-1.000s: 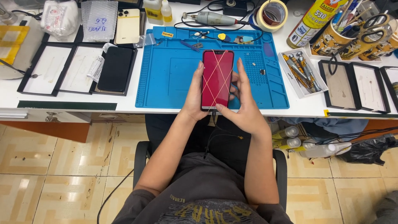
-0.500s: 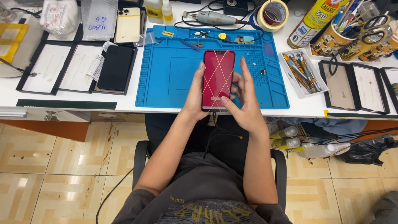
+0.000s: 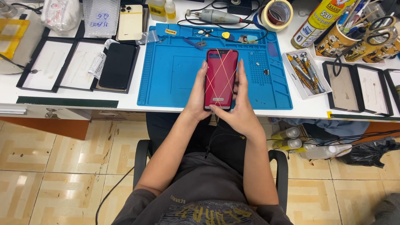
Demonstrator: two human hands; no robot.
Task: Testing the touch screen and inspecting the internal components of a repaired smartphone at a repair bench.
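Note:
Both my hands hold a smartphone point(image 3: 221, 77) upright above the near edge of a blue work mat point(image 3: 175, 75). Its screen is lit red with thin crossing diagonal lines. My left hand point(image 3: 196, 98) wraps the phone's left edge. Along the right edge lies my right hand point(image 3: 237, 110), its thumb touching the bottom of the screen. A thin dark cable hangs below the phone toward my lap.
Black trays point(image 3: 46, 62) with white inserts and a dark phone point(image 3: 117, 65) lie left of the mat; a pale yellow phone point(image 3: 130, 16) sits behind. A rotary tool point(image 3: 216, 16), tape roll point(image 3: 276, 14), spray can point(image 3: 318, 21), tool cups point(image 3: 333, 39), screwdriver tray point(image 3: 306, 73) stand right.
The phone and both hands stay in nearly the same place. My right thumb has moved down onto the bottom of the screen.

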